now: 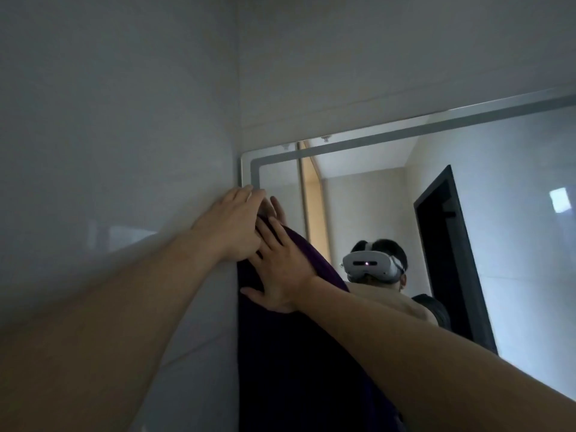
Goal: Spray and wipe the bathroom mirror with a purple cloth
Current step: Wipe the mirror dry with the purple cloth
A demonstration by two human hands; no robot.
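Observation:
The bathroom mirror (514, 194) hangs on the wall with a pale frosted border along its top and left edges. A dark purple cloth (280, 353) hangs down over the mirror's left side, from near the upper left corner to the bottom of the view. My left hand (230, 226) lies at the cloth's top by the mirror's left edge, fingers stretched up against the glass. My right hand (277, 269) presses flat on the cloth just below, fingers spread. Both arms reach up from below. No spray bottle is in view.
A glossy pale tiled wall (118, 151) stands close on the left, meeting the mirror wall in a corner. The mirror reflects a person wearing a white headset (371, 265), a dark doorway (448, 251) and pale walls.

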